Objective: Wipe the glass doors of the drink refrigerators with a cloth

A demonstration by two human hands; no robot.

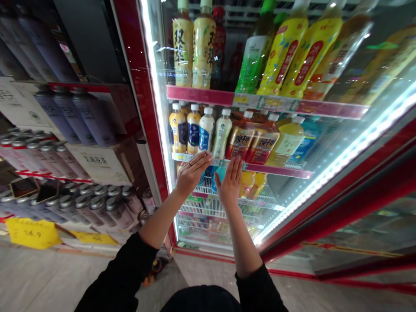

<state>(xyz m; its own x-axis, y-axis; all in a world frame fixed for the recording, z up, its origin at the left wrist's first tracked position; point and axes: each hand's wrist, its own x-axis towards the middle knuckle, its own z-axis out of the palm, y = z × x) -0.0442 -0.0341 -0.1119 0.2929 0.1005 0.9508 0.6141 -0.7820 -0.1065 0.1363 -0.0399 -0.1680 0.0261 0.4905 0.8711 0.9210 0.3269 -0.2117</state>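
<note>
My left hand reaches up to the price strip of the cooler's middle shelf. Its fingers are stretched out together, and it holds nothing. Beside it my right hand is also open, palm forward, fingers straight up and thumb apart, in front of the same strip. Just above my fingertips stand a blue-and-white bottle, a pale green bottle and a red-brown bottle with gold lettering. Whether my fingers touch the strip or stay just short of it, I cannot tell.
Taller bottles, including a yellow bottle, line the upper shelf. Yellow bottles stand below on a wire shelf. Left of the red cooler frame, cans and cartons are stacked above a yellow price sign.
</note>
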